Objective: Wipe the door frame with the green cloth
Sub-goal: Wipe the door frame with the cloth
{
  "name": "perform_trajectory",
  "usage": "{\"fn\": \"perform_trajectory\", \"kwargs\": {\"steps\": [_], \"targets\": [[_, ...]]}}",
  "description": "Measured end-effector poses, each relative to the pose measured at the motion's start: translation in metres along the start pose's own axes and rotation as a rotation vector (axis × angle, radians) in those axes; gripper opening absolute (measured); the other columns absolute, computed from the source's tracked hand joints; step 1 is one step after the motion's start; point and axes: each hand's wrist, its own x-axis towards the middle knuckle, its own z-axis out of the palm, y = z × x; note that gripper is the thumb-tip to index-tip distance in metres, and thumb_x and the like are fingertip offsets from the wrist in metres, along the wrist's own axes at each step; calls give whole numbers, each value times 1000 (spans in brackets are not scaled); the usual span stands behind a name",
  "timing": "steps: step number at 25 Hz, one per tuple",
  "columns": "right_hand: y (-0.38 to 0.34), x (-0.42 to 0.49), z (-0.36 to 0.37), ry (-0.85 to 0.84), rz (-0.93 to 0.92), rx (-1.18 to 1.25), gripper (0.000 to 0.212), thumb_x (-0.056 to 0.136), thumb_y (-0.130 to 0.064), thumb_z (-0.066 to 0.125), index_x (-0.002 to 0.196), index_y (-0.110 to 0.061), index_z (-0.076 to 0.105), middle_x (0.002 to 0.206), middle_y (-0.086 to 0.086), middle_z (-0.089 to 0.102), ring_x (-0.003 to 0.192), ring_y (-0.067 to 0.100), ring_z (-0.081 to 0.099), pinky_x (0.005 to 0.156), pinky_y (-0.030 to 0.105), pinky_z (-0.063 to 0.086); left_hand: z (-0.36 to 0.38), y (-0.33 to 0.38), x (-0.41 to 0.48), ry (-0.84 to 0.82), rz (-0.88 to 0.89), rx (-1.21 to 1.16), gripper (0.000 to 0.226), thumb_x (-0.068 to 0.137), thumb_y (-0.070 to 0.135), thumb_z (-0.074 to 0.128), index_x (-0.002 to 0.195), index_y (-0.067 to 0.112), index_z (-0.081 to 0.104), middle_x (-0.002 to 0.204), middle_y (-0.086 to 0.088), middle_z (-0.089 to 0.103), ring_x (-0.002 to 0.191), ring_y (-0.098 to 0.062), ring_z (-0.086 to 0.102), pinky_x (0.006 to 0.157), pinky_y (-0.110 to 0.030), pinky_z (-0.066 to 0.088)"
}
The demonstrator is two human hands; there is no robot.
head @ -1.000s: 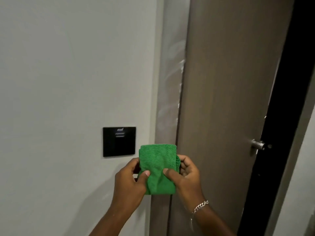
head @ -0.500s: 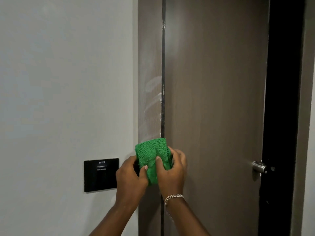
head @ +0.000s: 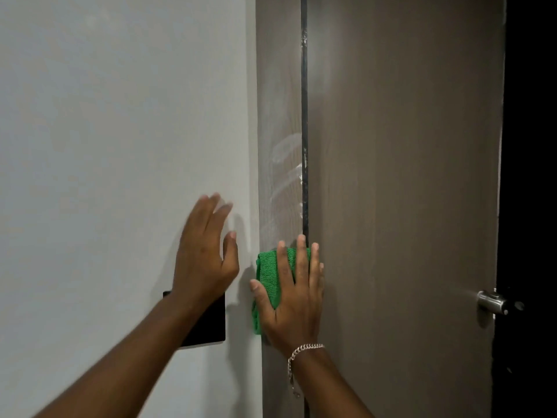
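Note:
The folded green cloth lies flat against the brown door frame, pressed there by my right hand with its fingers spread over it. The frame is a vertical strip between the white wall and the door, and it shows pale smear marks above the cloth. My left hand is off the cloth, open with fingers apart, held against or just in front of the wall to the left of the frame; it looks slightly blurred.
A black wall switch panel sits on the white wall, partly behind my left wrist. The brown door stands to the right of the frame, with a metal handle at its right edge beside a dark gap.
Both hands held the cloth before. Now my left hand has let go and moved left onto the wall, while my right hand has flattened the cloth on the frame.

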Motion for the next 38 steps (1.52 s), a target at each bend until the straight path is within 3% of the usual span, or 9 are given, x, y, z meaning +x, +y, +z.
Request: {"fn": "perform_trajectory", "kwargs": {"steps": [3, 7, 11, 15, 20, 24, 29, 34, 38], "targets": [[11, -7, 10, 55, -156, -118, 78, 93, -63, 40, 155, -22, 17, 167, 6, 11, 154, 32, 7, 126, 47, 1, 1, -25, 37, -120, 142, 430, 70, 94, 36, 33, 156, 9, 12, 167, -13, 4, 155, -27, -1, 126, -49, 5], [29, -21, 11, 110, -301, -108, 73, 94, -54, 46, 152, -16, 26, 163, 9, 21, 153, 32, 15, 124, 52, 15, 15, -38, 42, -52, 201, 658, 77, 94, 46, 24, 155, 5, 2, 166, -19, 4, 154, -32, 3, 124, -51, 7], [1, 20, 12, 237, -53, -36, 74, 96, -53, 42, 152, -7, 25, 162, 14, 24, 153, 31, 14, 126, 47, 11, 18, -41, 44, -8, 215, 661, 79, 94, 49, 24, 155, 5, 1, 166, -19, 5, 154, -32, 4, 124, -51, 7], [17, 1, 8, 176, -288, -85, 73, 94, -47, 50, 148, -1, 33, 158, 17, 30, 151, 33, 22, 123, 52, 21, 18, -37, 45, 9, 194, 654, 81, 94, 49, 27, 155, 4, 0, 166, -19, 5, 154, -32, 4, 125, -50, 7], [-5, 44, 5, 263, -88, -33, 71, 96, -46, 46, 148, -1, 32, 158, 18, 30, 151, 33, 21, 124, 49, 17, 21, -28, 60, 75, 113, 634, 85, 93, 55, 25, 154, 2, -2, 165, -21, 1, 154, -34, 1, 125, -52, 5], [10, 26, 5, 195, -328, -89, 72, 94, -45, 51, 148, -1, 32, 158, 17, 30, 151, 32, 21, 124, 49, 18, 16, -28, 85, 77, 160, 615, 88, 92, 58, 25, 154, 2, -3, 165, -22, 1, 154, -35, 0, 125, -51, 4], [-7, 63, 1, 246, -128, -76, 70, 98, -46, 41, 149, -1, 29, 159, 18, 28, 151, 33, 21, 125, 48, 17, 16, -27, 88, 81, 167, 629, 88, 92, 58, 26, 153, 1, -3, 165, -22, 2, 153, -36, 1, 125, -52, 6], [8, 42, 0, 149, -386, -136, 70, 97, -46, 44, 149, -2, 30, 160, 16, 28, 152, 30, 19, 125, 48, 15, 15, -28, 92, 69, 178, 630, 89, 92, 58, 26, 154, 1, -3, 165, -21, 0, 154, -34, -1, 125, -52, 7], [-9, 79, -4, 233, -150, -105, 66, 99, -46, 37, 150, -4, 30, 160, 15, 28, 152, 29, 19, 124, 48, 18, 13, -29, 94, 71, 201, 632, 89, 92, 59, 24, 154, 1, -2, 165, -21, 0, 154, -33, -1, 125, -51, 6]]}}
